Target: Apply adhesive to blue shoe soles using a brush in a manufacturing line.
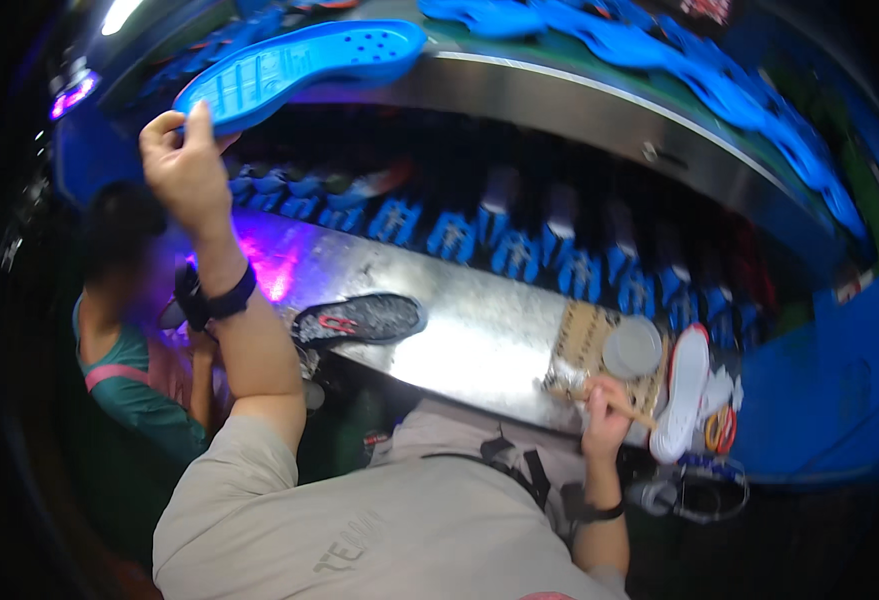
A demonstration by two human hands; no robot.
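Observation:
My left hand (187, 175) is raised at the upper left, its thumb and fingers closed on one end of a blue shoe sole (309, 70). The sole's ribbed, dotted face is in sight. Low at the right, my right hand (607, 425) grips a brush (639, 412) by its wooden handle. The brush head points left over a brown cardboard piece (579, 325), but blur hides its bristles. Beside it stands a round grey pot (632, 347). A dark shoe (364, 320) with a red mark lies on the metal bench (459, 345). To the brush's right rests a white sole (681, 400) with red edging.
Beyond the bench runs a metal-edged conveyor (599, 90) carrying several blue soles (619, 48). Under it, several blue-and-dark shoe-shaped items (454, 235) stand in a row. Another person (144, 370) is at my left. A roll of tape (721, 430) lies near the bench's right end.

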